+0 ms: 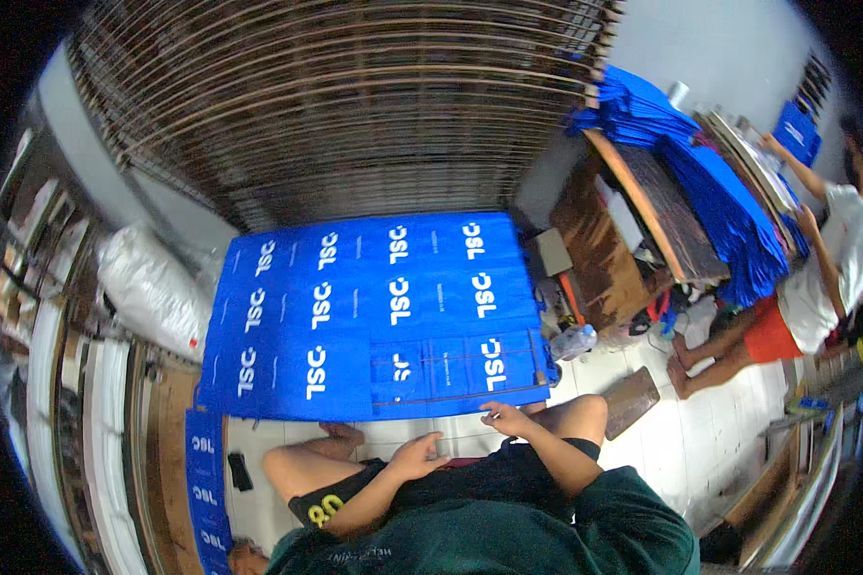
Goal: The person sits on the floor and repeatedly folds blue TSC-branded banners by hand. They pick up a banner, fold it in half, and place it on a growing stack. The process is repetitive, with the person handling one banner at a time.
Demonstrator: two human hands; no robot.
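Note:
Before me lies a broad layer of blue printed sheets (345, 259) with white lettering, covering a low surface. On its near right part rests a separate blue panel (451, 359), with a thin brown strip (470, 395) along its near side. My left hand (420, 456) hovers over my lap, short of the near edge, fingers loosely stretched and apart, holding nothing visible. Closer to that edge is my right hand (508, 419), its fingers drawn together near the panel's lower right. Whether something small and pale sits between those fingertips is too blurred to tell.
A tall slatted rack (336, 115) stands behind the sheets. At right, a wooden table (642, 192) carries blue fabric (719, 201), with another person (815, 278) beside it. A white sack (153, 287) and shelves line the left. A black phone (241, 471) lies on the floor.

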